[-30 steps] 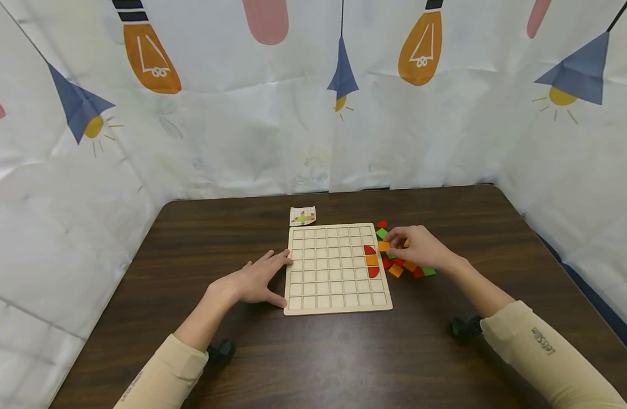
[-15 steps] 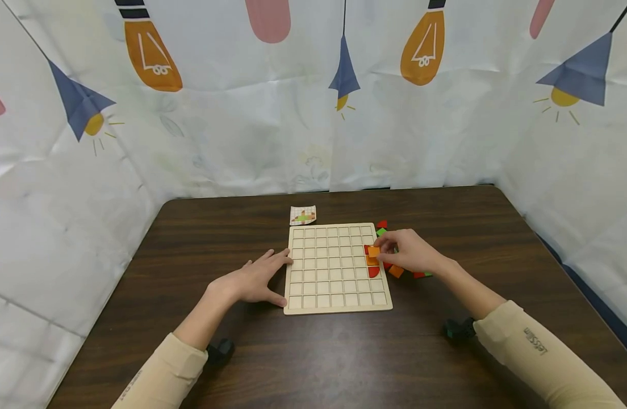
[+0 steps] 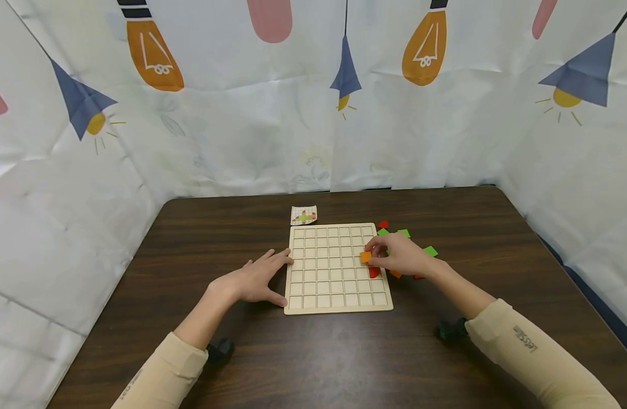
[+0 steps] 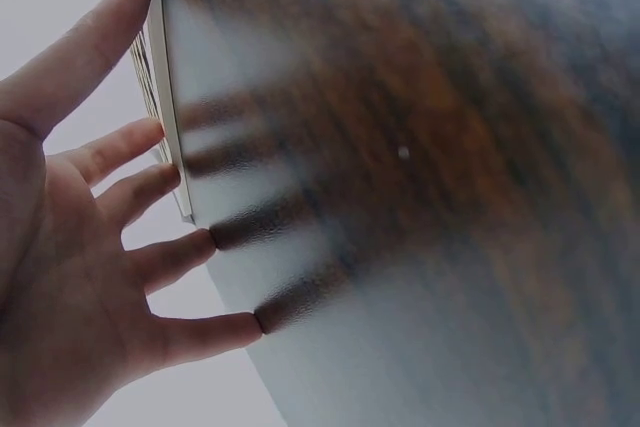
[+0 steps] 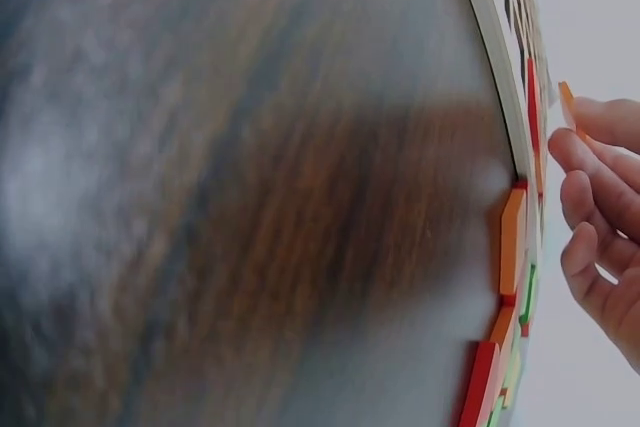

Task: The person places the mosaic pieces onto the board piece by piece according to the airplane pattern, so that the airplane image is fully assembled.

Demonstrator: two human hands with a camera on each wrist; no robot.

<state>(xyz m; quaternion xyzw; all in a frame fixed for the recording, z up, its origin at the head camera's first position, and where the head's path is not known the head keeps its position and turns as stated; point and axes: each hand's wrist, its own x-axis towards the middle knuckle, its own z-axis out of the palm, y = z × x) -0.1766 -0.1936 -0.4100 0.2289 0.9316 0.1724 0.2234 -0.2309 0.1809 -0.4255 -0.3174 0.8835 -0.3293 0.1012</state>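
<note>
A pale grid board (image 3: 326,272) lies on the dark table. My left hand (image 3: 257,280) rests at its left edge, fingers spread, the thumb and some fingertips touching the rim, as the left wrist view (image 4: 90,237) also shows. Over the board's right columns, my right hand (image 3: 401,254) pinches an orange square (image 3: 365,257) between thumb and finger. In the right wrist view the orange piece (image 5: 567,104) is tilted, held just above the board by the right hand (image 5: 610,197). A red rounded piece (image 3: 374,272) sits on the board just below the hand, which hides the neighbouring pieces.
Loose green pieces (image 3: 430,251), with red and orange ones, lie right of the board, partly under my right hand. A small patterned card (image 3: 304,215) lies behind the board's back left corner. A printed white curtain (image 3: 242,130) stands behind the table (image 3: 334,358).
My right hand has moved left from the loose pieces to over the board, carrying the orange square, and more green pieces now show behind it. The left hand has stayed in place.
</note>
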